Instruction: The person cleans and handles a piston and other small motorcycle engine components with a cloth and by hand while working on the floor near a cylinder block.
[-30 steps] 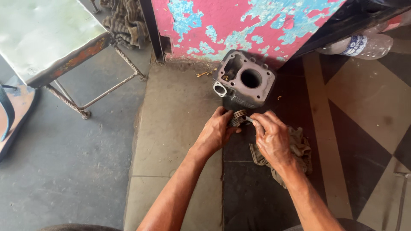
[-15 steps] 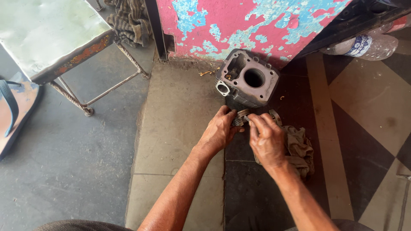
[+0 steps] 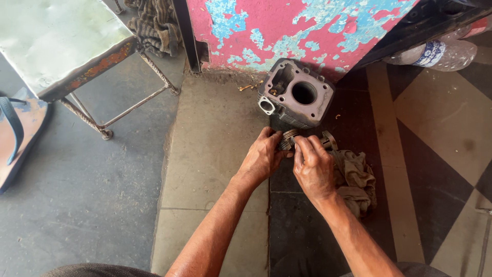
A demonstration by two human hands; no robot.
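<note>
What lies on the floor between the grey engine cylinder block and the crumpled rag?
In the head view, between the cylinder block and the rag lies a small round metal part; beside it both hands grip a ringed piston.

Only one labelled item in your view: a clear plastic bottle [image 3: 445, 54] lying on its side on the floor at top right, against the dark base beside the pink-and-blue wall. It wears a white-and-blue wraparound label [image 3: 429, 53] near its middle. You've got no signs, screens or other packages.
</note>
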